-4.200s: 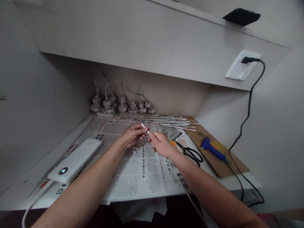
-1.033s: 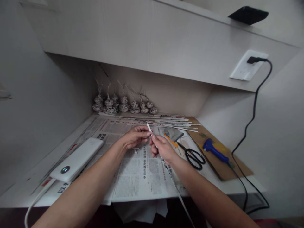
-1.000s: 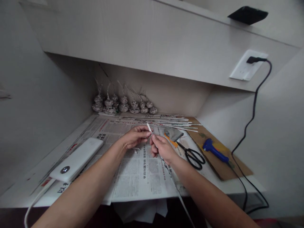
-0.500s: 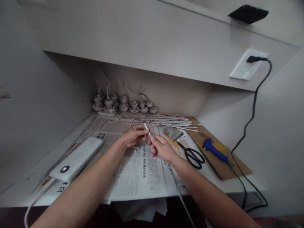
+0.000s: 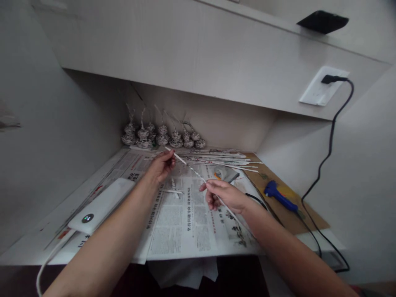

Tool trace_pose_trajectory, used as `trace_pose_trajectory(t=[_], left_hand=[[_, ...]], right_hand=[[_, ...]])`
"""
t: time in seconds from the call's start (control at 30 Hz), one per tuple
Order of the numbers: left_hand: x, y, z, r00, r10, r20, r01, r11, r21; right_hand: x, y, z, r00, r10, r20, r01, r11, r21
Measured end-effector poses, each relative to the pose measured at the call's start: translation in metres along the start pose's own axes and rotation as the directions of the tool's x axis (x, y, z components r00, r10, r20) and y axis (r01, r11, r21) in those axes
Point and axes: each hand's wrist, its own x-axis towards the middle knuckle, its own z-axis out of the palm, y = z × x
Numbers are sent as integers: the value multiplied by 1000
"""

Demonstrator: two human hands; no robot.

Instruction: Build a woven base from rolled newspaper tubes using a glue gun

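Observation:
A thin rolled paper stick (image 5: 192, 168) stretches slantwise between my hands, above newspaper (image 5: 173, 225) spread on the table. My left hand (image 5: 163, 165) pinches it close to its upper left end, which pokes out past the fingers. Farther down, my right hand (image 5: 224, 194) has thumb and forefinger closed on the same stick, its other fingers loosely curled. The stick's lower part runs on beneath my right forearm. On the newspaper between the hands lie short cut paper pieces (image 5: 175, 192), two of them crossed.
Several woven gourd shapes (image 5: 162, 136) stand at the back left. Paper sticks (image 5: 222, 157) lie along the back. Scissors (image 5: 256, 200), partly hidden, and a grey cloth (image 5: 229, 174) are at right, near a blue glue gun (image 5: 280, 196) on cardboard (image 5: 309, 218). A white power bank (image 5: 102, 204) lies left.
My hands have moved apart, the left up and leftward, the right to the right and slightly down. More of the stick now shows between them. My right arm now covers most of the scissors.

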Motion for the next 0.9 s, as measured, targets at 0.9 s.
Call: trace_pose_trajectory(t=[0.9], left_hand=[[-8,-32,17,998,-32,-59,39,992,121]], right_hand=[[101,-34,-38,745,-653,-137,163,378,-912]])
